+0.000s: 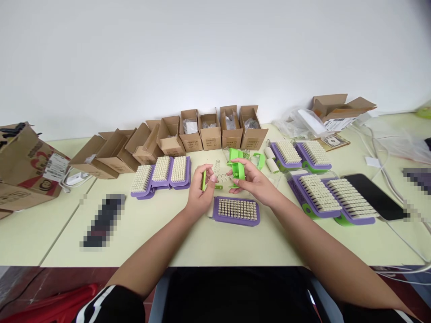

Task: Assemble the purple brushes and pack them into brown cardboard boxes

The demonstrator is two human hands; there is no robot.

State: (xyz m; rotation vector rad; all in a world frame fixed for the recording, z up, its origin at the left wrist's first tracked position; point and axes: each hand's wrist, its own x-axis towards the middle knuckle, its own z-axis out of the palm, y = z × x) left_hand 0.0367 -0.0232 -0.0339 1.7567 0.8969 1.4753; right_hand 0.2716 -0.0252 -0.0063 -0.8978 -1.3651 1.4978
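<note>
My left hand [199, 188] is closed on a thin green stick-like part [204, 180], held upright above the pale table [202, 242]. My right hand [253, 179] grips a bright green plastic piece [238, 169] just to the right of it. A purple brush with cream bristles [236, 210] lies flat on the table right below both hands. Small metal springs [218, 169] and more green parts [257, 158] lie just beyond my fingers.
Purple brushes sit in a group at the left [161, 174] and in stacks at the right [332, 197]. A row of open cardboard boxes [208, 130] lines the back edge. A dark phone [375, 195], cables and a large box [23, 161] lie at the sides.
</note>
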